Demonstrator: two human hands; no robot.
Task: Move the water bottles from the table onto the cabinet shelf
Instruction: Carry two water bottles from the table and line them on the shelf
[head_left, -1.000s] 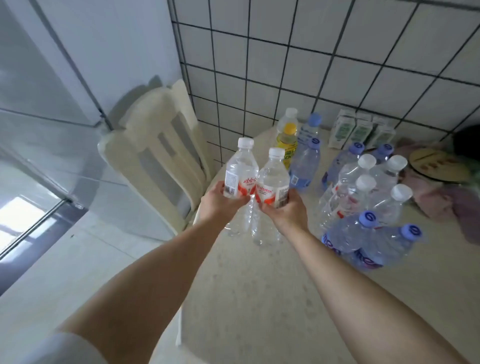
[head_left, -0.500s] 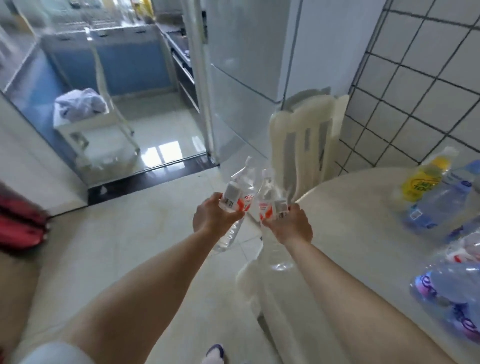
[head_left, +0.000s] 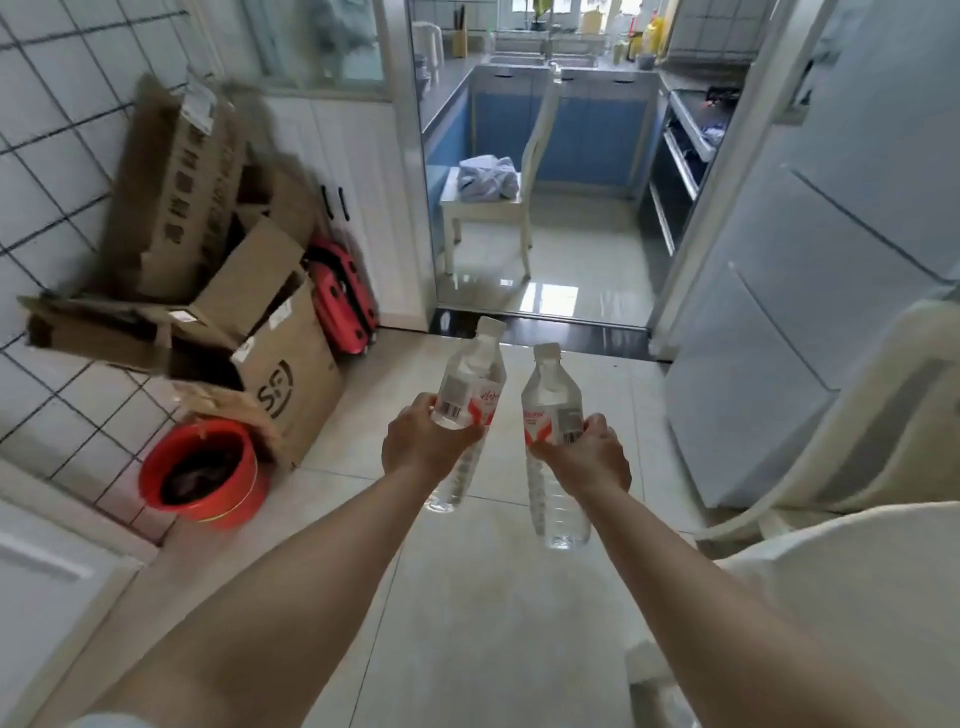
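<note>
I carry two clear water bottles with white caps and red-and-white labels over the tiled floor. My left hand (head_left: 422, 446) grips the left bottle (head_left: 475, 375) round its label; its base sticks out below the hand. My right hand (head_left: 589, 457) grips the right bottle (head_left: 548, 395) at the label, and its lower half hangs under my fingers. Both bottles tilt slightly away from me, a little apart from each other. The round pale table (head_left: 852, 587) shows only at the lower right edge. No other bottles are in view.
Brown cardboard boxes (head_left: 280, 364) and a red bucket (head_left: 202, 475) sit against the tiled wall on the left, with a red suitcase (head_left: 343, 296) behind. A white chair (head_left: 491, 205) with cloth stands in the kitchen doorway ahead. A grey fridge (head_left: 810, 312) and cream chair (head_left: 883, 415) stand right. White cabinet door (head_left: 47, 571) lower left.
My view has swung left, away from the table toward the floor, boxes and kitchen doorway. Both hands kept their bottles, which have moved slightly apart.
</note>
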